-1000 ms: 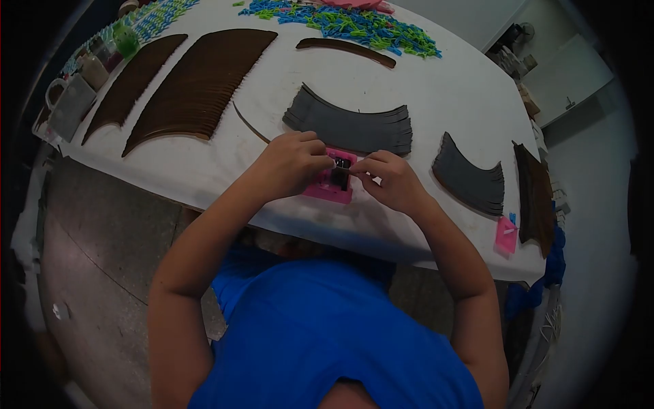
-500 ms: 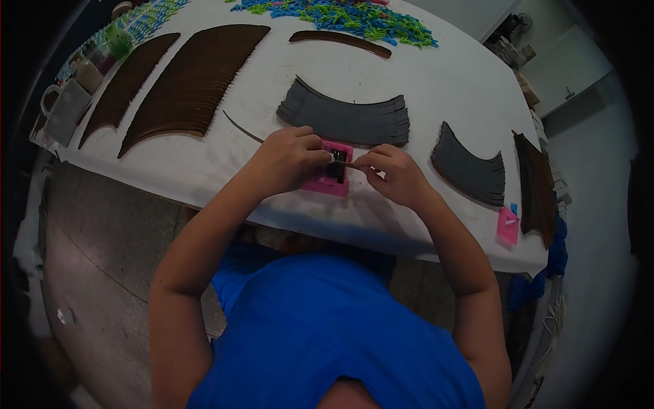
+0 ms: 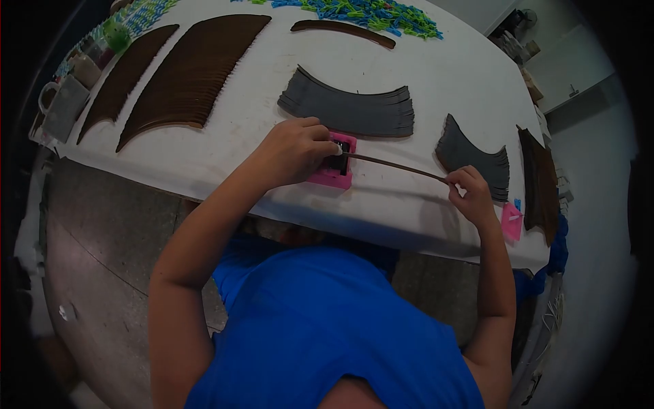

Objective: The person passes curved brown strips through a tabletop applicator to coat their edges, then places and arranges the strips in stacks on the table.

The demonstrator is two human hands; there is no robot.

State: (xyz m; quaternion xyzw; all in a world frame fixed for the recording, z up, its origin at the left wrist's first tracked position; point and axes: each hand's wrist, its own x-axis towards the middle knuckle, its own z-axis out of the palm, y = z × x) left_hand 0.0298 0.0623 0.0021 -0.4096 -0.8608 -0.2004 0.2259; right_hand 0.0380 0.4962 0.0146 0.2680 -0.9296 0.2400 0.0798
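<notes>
My left hand [image 3: 294,151] is closed in a pinch on a small white piece [image 3: 338,148], perhaps a pad, over a pink tray [image 3: 332,179] with a dark inside. A thin brown strip [image 3: 398,165] runs from that pinch to the right. My right hand [image 3: 473,194] grips the strip's right end between thumb and fingers, holding it stretched above the white tabletop. Just behind the tray lies a row of grey strips [image 3: 347,108]. A smaller grey group [image 3: 472,157] lies beside my right hand. My left fingers partly hide the tray.
Brown strips lie in a large group [image 3: 197,75], a narrower left group [image 3: 129,82] and a right-edge group [image 3: 537,184]. Another brown piece [image 3: 344,31] lies farther back. Blue and green clips [image 3: 381,17] are piled at the back. A small pink holder [image 3: 511,222] is near the right edge.
My right hand has moved right, away from the tray, drawing the strip along. The strip's tail no longer shows left of my left hand, which stays over the tray.
</notes>
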